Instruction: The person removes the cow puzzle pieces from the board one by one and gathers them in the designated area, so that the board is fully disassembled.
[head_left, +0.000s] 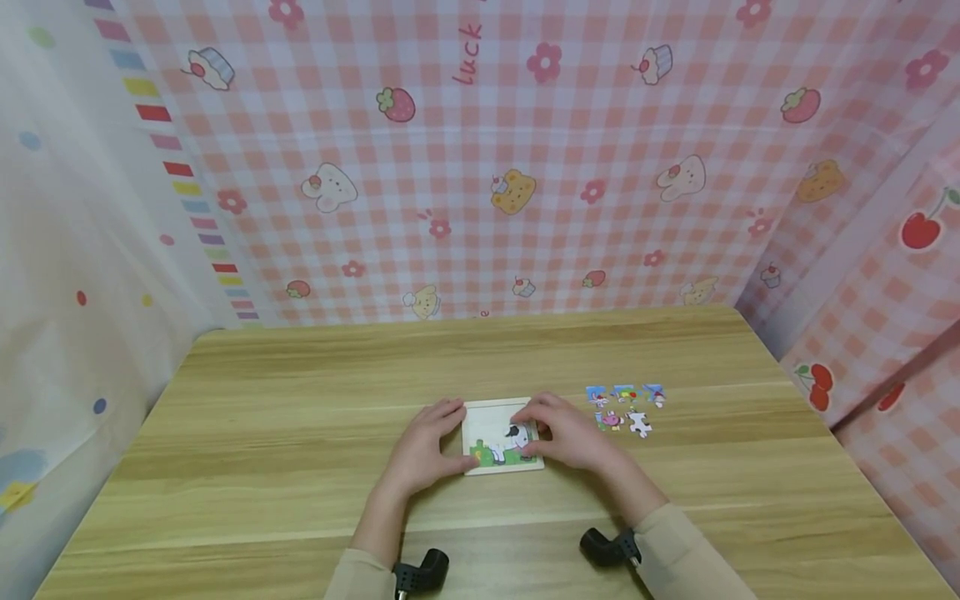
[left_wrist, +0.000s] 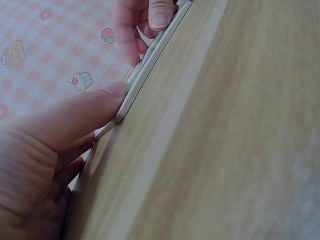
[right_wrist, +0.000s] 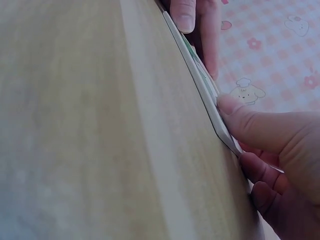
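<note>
A small jigsaw puzzle tray with a pale rim lies on the wooden table. White animal pieces with black patches and green grass pieces fill its lower and right parts; bare board shows at the upper left. My left hand holds the tray's left side, thumb at the lower corner and fingers at the upper one. On the right, my right hand reaches over the rim, its thumb and forefinger around a white-and-black puzzle piece inside the tray. In the right wrist view, the thumb touches the tray's edge.
Several loose puzzle pieces lie to the right of the tray, beyond the right hand; one is a plain white piece. The wooden table meets a pink checked curtain at its back edge.
</note>
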